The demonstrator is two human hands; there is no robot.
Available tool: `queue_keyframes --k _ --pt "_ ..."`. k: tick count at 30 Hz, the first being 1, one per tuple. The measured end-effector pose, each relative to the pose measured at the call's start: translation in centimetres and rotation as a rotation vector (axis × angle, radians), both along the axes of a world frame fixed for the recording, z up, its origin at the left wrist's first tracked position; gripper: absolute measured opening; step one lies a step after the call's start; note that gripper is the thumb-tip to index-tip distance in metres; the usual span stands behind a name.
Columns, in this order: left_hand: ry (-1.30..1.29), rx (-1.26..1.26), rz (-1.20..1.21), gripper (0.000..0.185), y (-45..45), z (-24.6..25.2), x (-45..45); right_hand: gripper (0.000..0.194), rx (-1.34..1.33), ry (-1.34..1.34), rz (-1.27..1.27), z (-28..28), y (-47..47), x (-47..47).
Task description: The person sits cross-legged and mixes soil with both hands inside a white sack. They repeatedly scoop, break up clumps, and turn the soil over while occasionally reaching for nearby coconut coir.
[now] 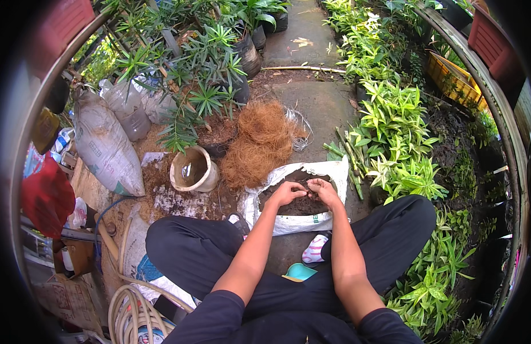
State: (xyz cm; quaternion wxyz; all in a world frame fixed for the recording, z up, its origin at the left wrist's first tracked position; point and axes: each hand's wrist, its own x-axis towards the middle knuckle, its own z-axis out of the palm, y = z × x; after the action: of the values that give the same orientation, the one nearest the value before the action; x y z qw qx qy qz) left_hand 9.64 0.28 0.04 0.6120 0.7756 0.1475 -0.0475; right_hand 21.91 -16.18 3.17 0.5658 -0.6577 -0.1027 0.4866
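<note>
In front of me a white woven sack (252, 210) lies with its mouth rolled open, holding dark soil (297, 208). Above that soil, my left hand (288, 193) and my right hand (322, 191) come together with fingers bent and tips almost meeting. A small dark bit shows at the fingertips; whether either hand grips it is unclear. Just beyond the sack sits a heap of brown coconut fibre (263, 142), with a tangle of pale string (299, 129) at its right side. Several cut green stems (350, 159) lie right of the sack.
A pale round pot (212, 176) with water stands left of the fibre. Farther left leans a full white sack (104, 142). A coiled hose (134, 314) lies at lower left. A turquoise scoop (300, 271) rests between my legs. Leafy plants (394, 124) line the right side.
</note>
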Motion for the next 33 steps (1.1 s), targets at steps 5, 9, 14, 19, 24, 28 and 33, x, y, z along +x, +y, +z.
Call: queue_keyframes --k 5,9,14,19,24,28,33 --pt "-0.066 0.112 0.046 0.024 -0.3 0.7 0.5 0.024 0.043 -0.109 0.010 -2.5 -0.6 1.2" --pt "-0.208 0.304 0.172 0.025 0.3 -0.6 0.2 0.022 0.034 -0.092 -0.017 -2.5 0.0 0.9" --pt "0.024 0.035 0.024 0.032 1.4 1.7 1.1 0.018 0.060 -0.069 -0.084 -2.8 -0.3 1.0" --pt "0.163 -0.001 -0.016 0.033 -0.1 3.8 1.4 0.017 0.058 -0.067 -0.112 -2.3 -0.3 0.7" --pt "0.118 -0.058 -0.009 0.032 0.1 1.7 1.1 0.017 0.055 -0.079 -0.090 -1.7 0.1 0.5" --pt "0.070 0.015 -0.015 0.027 0.4 1.1 1.0 0.017 0.056 -0.046 -0.109 -1.5 0.1 0.4" --pt "0.105 0.164 -0.040 0.031 0.1 2.7 1.4 0.017 0.116 -0.069 -0.146 -2.2 -0.1 0.6"
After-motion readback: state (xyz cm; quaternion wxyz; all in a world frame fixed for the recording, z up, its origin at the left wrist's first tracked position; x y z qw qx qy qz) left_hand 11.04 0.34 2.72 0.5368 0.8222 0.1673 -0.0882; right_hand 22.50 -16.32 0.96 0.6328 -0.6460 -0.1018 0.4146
